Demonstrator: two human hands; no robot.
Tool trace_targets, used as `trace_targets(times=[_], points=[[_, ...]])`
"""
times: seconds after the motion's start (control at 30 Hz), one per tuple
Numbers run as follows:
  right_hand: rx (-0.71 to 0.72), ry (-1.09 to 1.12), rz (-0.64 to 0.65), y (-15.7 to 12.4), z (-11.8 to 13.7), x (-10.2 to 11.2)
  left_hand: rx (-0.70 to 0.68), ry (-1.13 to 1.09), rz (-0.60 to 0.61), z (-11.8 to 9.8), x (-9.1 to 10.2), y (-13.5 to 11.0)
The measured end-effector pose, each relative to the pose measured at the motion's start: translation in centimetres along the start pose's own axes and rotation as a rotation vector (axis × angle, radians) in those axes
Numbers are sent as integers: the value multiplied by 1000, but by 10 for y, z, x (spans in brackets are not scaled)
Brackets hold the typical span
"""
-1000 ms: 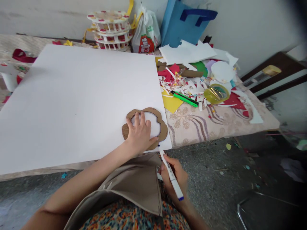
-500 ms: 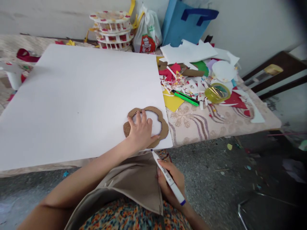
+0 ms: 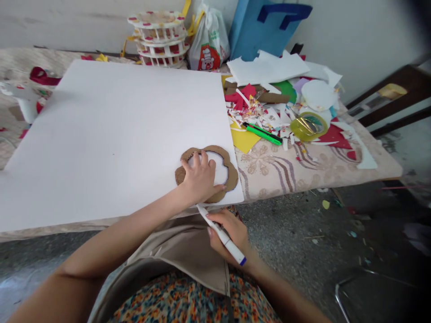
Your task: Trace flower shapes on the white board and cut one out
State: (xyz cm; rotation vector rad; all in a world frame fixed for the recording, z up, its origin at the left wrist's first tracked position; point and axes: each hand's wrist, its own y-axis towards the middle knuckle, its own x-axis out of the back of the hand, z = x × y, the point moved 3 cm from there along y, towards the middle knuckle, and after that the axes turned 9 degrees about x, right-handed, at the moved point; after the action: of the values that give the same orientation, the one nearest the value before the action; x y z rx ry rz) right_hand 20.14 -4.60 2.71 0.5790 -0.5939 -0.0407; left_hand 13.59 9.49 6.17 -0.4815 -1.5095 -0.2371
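Observation:
A large white board point(image 3: 134, 125) covers most of the table. Near its front right corner lies a brown cardboard ring with a scalloped, flower-like outline point(image 3: 232, 176). My left hand point(image 3: 199, 179) presses down on this ring with fingers spread, the fingertips along its upper edge and the thumb over its lower right. Between thumb and fingers of my right hand point(image 3: 230, 235) is a white marker point(image 3: 220, 234) with a blue end. The marker's tip points up and left, at the board's front edge just below my left hand; whether it touches the board I cannot tell.
Right of the board lie a green utility knife point(image 3: 262, 133), a roll of yellowish tape point(image 3: 309, 127) and paper scraps. Behind stand a tiered white round structure point(image 3: 161, 42), a plastic bag point(image 3: 208, 40) and a blue bag point(image 3: 256, 36). A white glue gun-like object point(image 3: 25, 101) sits at left.
My right hand has moved left and slightly up with the marker, its tip going from below the ring's bottom edge to beneath my left wrist. My left hand stays on the ring.

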Motion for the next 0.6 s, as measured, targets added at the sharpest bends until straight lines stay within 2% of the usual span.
trace_targets(times=[0.37, 0.6], points=[[-17, -43, -21, 18, 4, -6, 0, 51, -2, -2, 2, 1], [-54, -61, -42, 20, 4, -12, 3, 33, -13, -1, 1, 2]])
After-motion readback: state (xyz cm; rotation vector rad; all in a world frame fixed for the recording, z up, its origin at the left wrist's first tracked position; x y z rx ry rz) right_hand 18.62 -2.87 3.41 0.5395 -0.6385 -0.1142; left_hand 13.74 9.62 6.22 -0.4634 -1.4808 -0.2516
